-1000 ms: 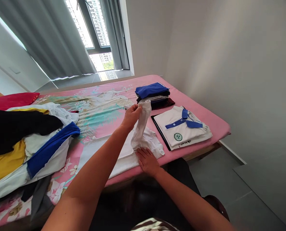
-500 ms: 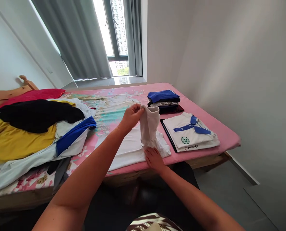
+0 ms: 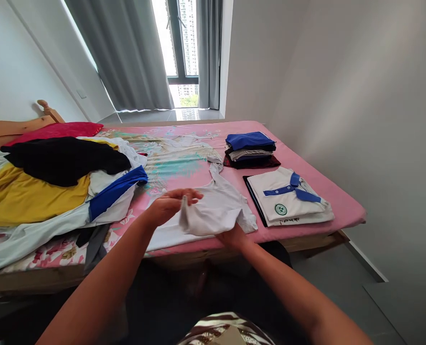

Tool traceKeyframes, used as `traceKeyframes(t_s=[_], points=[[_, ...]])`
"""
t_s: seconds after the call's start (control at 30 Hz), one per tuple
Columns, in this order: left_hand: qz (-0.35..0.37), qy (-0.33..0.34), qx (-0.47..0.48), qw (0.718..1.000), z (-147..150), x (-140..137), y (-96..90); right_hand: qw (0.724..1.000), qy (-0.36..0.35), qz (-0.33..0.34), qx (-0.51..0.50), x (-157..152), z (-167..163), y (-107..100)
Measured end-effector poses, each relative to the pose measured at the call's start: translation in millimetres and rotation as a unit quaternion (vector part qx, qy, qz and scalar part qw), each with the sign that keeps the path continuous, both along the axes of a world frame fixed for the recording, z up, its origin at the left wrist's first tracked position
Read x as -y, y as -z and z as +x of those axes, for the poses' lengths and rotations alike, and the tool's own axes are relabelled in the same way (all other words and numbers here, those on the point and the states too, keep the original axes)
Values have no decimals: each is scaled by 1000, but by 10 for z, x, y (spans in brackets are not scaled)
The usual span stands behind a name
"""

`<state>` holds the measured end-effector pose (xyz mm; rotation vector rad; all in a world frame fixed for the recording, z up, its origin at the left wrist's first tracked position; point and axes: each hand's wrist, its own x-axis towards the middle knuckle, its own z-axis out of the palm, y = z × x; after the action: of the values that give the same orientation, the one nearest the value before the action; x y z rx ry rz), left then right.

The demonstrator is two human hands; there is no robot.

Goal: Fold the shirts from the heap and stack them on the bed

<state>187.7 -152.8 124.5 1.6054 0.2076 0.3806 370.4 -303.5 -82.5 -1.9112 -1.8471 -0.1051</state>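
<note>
A white shirt (image 3: 220, 191) lies spread near the front edge of the bed, one narrow part stretching toward the back. My left hand (image 3: 172, 203) grips the left end of a folded-over piece of it, fingers reaching over the cloth edge and raising it off the bed. At the right end of that fold is my right hand (image 3: 232, 237), low by the bed edge. Its fingers are hidden under the cloth, so their hold does not show.
On the right lies a folded white polo shirt (image 3: 270, 191) with a blue collar, on dark cloth. Behind it is a stack of folded clothes (image 3: 251, 141), blue on top. A loose heap of clothes (image 3: 55, 191) covers the left side of the pink bed (image 3: 328, 191).
My left hand has come down and left, laying the raised white cloth lower and wider. My right hand went from flat on top to partly under the fold. The view shifted slightly.
</note>
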Motion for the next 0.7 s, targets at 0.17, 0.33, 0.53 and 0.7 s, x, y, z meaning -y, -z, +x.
traceKeyframes(t_s=[0.17,0.33,0.53,0.7], points=[[-58,-264,-218,938,-712,-513,1016,1000,-2,-13,16,-4,6,159],[-37,-326,-265,906,-958,-636,1589,998,5,-19,53,4,18,294],[10,-359,-299,884,-846,-693,1659,995,11,-46,83,13,-4,321],[76,-361,-268,890,-966,-710,1606,992,28,-68,105,21,-27,292]])
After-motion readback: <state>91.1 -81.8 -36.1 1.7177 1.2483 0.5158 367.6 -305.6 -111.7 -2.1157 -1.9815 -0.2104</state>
